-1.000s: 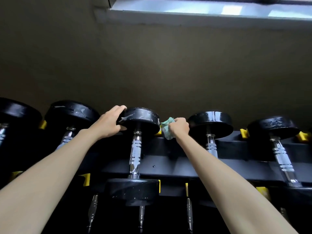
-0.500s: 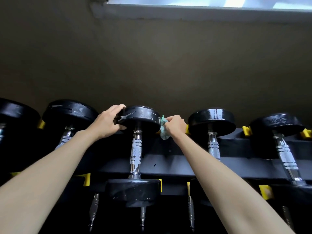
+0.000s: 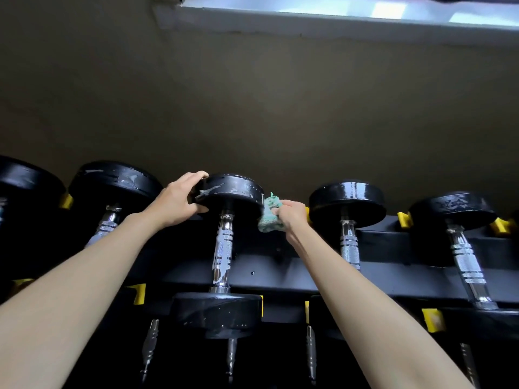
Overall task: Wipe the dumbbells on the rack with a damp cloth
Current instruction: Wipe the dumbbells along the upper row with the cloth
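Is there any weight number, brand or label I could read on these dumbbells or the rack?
None can be read.
On the middle dumbbell: pale streaks across its upper head, not letters.
On the far-right dumbbell: mottled marks on its upper head, too blurred to read.
On the yellow tabs of the rack: no text shows.

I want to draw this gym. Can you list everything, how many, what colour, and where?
Black round-headed dumbbells with chrome handles: five, black and silver, upper shelf.
Chrome lower handles: at least four, silver, lower shelf.
Black metal rack: one, black, under dumbbells.
Yellow plastic cradles: several, yellow, along rack.
Crumpled green cloth: one, green, beside middle dumbbell head.
Tan wall: one, tan, behind.
Left hand: one, grips middle dumbbell's head.
Right hand: one, grips cloth.
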`<state>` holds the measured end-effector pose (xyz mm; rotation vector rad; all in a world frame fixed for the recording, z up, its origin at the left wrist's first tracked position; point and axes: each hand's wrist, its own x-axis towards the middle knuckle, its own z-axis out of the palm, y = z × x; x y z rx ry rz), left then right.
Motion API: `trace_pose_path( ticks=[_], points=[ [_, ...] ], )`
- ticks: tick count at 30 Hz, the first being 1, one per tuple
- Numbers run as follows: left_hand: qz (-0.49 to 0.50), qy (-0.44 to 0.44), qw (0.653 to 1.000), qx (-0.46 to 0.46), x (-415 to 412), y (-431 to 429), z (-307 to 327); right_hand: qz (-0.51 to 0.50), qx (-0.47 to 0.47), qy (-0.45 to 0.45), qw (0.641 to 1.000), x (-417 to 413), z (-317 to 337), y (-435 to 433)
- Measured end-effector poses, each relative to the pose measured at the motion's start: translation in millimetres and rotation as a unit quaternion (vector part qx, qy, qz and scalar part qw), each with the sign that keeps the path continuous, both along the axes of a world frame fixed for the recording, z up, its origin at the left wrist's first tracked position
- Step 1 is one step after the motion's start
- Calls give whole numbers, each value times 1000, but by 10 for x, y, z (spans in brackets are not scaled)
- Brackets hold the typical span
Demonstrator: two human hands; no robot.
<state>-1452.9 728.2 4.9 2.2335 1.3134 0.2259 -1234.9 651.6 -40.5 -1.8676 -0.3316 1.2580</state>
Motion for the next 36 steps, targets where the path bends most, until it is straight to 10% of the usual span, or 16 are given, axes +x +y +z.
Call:
trace_pose_path(
  ticks=[13, 19, 36],
  points=[
    [109, -64, 990, -68, 190, -165, -18, 36, 38, -223, 973, -238, 802, -131],
    [232, -217, 928, -197, 130, -236, -84, 88, 91, -301, 945, -487, 1011, -35],
    [371, -212, 868, -253, -376, -286, -136, 507, 83, -514, 687, -1299, 1181, 478]
  ],
)
